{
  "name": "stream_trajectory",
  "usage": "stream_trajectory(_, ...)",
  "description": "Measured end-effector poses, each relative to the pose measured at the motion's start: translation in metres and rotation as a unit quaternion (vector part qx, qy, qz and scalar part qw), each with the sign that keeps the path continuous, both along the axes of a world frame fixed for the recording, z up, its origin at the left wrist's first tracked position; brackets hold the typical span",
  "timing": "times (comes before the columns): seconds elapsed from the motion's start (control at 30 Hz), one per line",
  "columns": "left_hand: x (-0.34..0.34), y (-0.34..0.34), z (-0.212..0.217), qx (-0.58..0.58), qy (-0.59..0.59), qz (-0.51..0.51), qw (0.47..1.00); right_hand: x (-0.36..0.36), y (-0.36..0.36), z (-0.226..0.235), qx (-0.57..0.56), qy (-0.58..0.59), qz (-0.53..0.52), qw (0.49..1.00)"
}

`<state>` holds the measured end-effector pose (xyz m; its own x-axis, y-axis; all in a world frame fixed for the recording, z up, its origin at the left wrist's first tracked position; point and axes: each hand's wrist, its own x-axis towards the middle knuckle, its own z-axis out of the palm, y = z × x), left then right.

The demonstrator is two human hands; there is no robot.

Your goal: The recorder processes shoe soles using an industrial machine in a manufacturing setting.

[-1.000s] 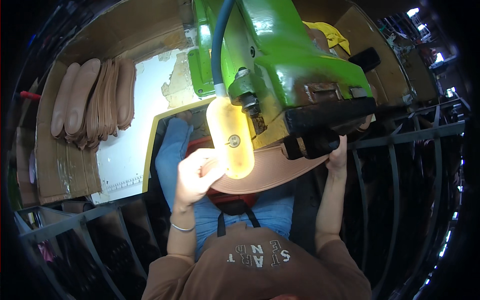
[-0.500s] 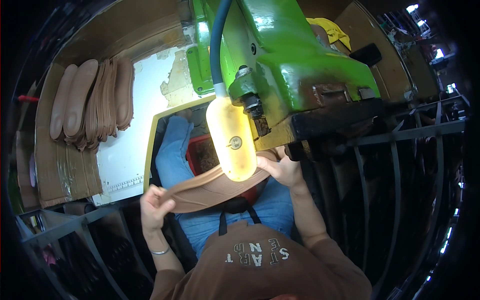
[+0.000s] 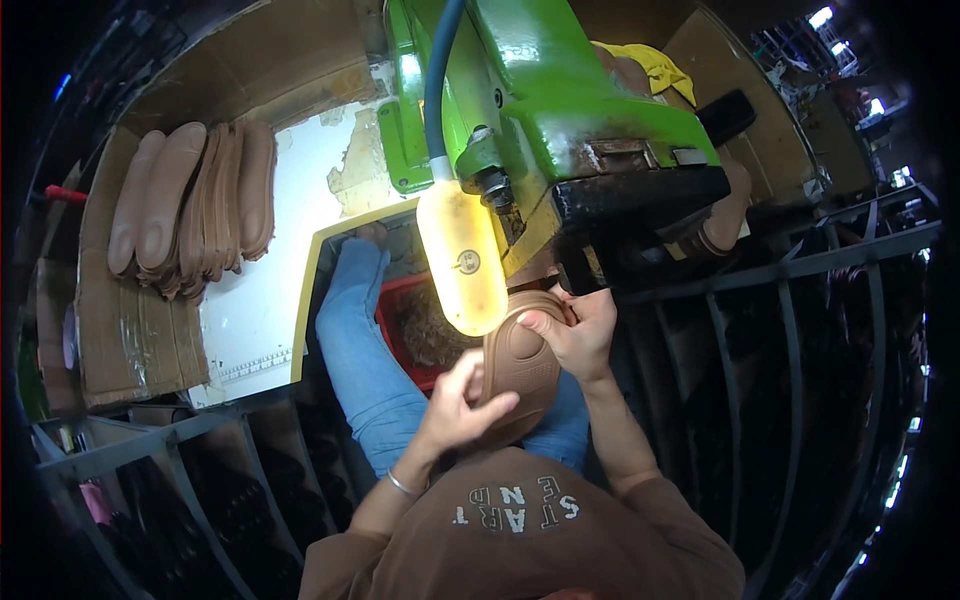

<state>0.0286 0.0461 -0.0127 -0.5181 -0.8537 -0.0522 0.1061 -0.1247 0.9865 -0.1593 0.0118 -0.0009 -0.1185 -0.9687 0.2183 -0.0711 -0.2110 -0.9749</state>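
Observation:
A brown shoe sole [image 3: 530, 385] hangs on end below the green machine's head, its rounded end up and its patterned face toward me. My right hand [image 3: 580, 335] grips the upper right rim, thumb on the face, fingers mostly hidden behind. At the sole's left edge, my left hand [image 3: 462, 405] is open, with the thumb stretched out across the lower face and the fingers apart from it. Whether those fingers touch the edge, I cannot tell. Close above the sole shines a yellowish oval lamp [image 3: 462, 265] on a dark hose.
The green machine [image 3: 610, 120] overhangs my hands. Several brown soles [image 3: 170, 200] stand packed in a cardboard box [image 3: 150, 365] on the white tabletop [image 3: 250, 330] at left. A red bin [image 3: 408, 350] with shavings sits between my legs. Metal rails [image 3: 800, 265] run along both sides.
The sole has swung from lying crosswise between both hands to standing on end. My left hand has let go of its far left end and moved right, beside the edge.

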Motion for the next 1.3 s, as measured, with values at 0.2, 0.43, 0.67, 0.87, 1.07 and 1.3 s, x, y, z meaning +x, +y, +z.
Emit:
stream_trajectory(0.2, 0.003, -0.060, 0.011, -0.149, -0.115, 0.049, 0.981, 0.007, 0.008, 0.007, -0.004, -0.072, -0.094, 0.993)
stream_trajectory(0.43, -0.009, -0.011, 0.002, 0.014, 0.027, 0.214, 0.976, 0.025, -0.007, 0.007, 0.034, -0.127, -0.019, 0.991)
stream_trajectory(0.67, -0.010, 0.002, -0.014, -0.039, 0.064, 0.293, 0.953, 0.037, -0.011, 0.031, 0.084, -0.049, -0.012, 0.995)
stream_trajectory(0.87, 0.050, -0.074, -0.001, -0.203, -0.048, 0.327, 0.922, -0.071, 0.038, 0.047, 0.107, 0.161, -0.121, 0.973)
stream_trajectory(1.07, 0.220, -0.195, 0.004, -0.281, -0.514, 0.582, 0.563, -0.210, 0.067, 0.068, -0.099, -0.085, -0.481, 0.867)
stream_trajectory(1.3, 0.277, -0.211, -0.032, -0.193, -0.449, 0.567, 0.663, -0.264, -0.026, 0.009, -0.027, 0.040, -0.530, 0.847)
